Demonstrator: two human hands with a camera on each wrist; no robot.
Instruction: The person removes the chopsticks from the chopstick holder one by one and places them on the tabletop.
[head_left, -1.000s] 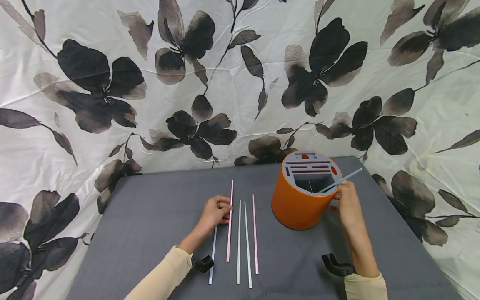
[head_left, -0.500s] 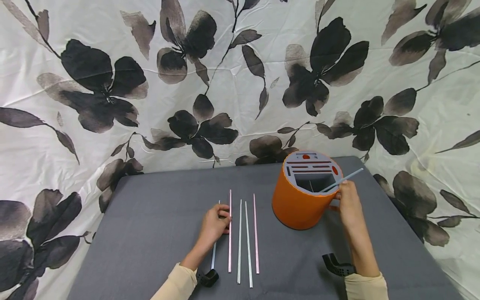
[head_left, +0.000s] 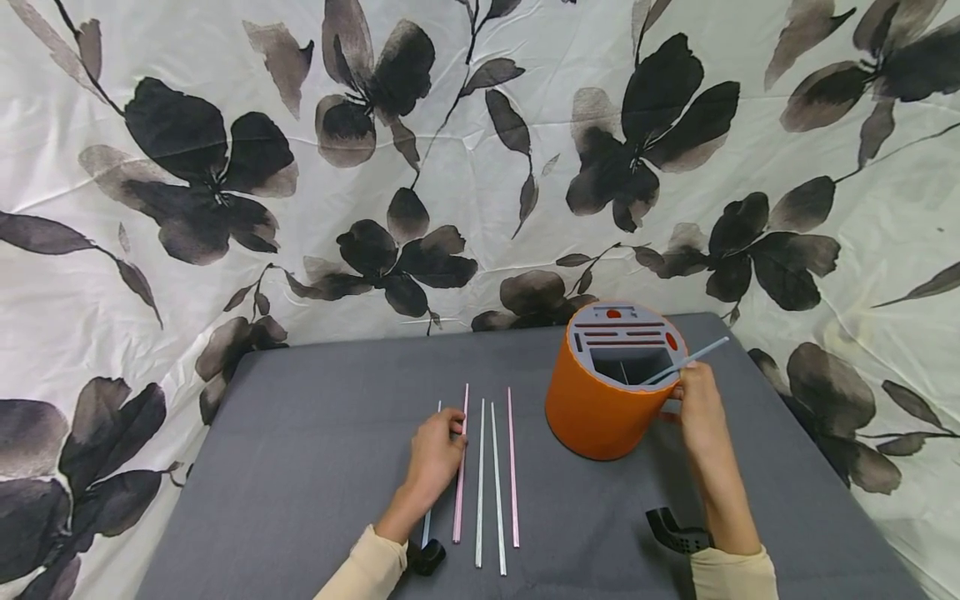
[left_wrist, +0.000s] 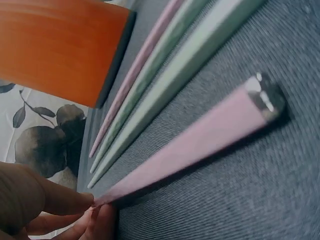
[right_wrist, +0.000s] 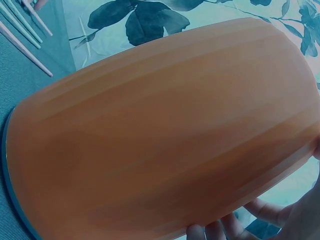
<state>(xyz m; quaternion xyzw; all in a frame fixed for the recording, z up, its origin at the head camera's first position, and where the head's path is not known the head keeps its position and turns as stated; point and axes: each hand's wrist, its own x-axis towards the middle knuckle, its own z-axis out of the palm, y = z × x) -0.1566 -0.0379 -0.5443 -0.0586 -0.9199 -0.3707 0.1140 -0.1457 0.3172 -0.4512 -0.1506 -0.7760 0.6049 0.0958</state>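
A pink chopstick [head_left: 458, 504] with a silver end is pinched at its thin far part by my left hand [head_left: 437, 450]. The left wrist view shows the thumb and fingertips meeting on it, the chopstick [left_wrist: 185, 145] close over the cloth. My right hand [head_left: 701, 400] holds the right side of a round orange utensil holder [head_left: 596, 417], its fingertips [right_wrist: 212, 231] against the wall. The holder's grey top has slots and an open compartment. A light-blue chopstick [head_left: 711, 347] leans out of that compartment, over the rim beside the right hand.
Two pale green chopsticks [head_left: 481, 492] and another pink chopstick [head_left: 513, 483] lie side by side between left hand and holder. A blue chopstick [head_left: 427, 529] lies partly under the left hand. Grey cloth [head_left: 315, 467] covers the table; a floral curtain [head_left: 480, 192] hangs behind.
The left hand has slid toward me along with the pink chopstick, now pinching it closer to its thin end. The right hand and holder have stayed put.
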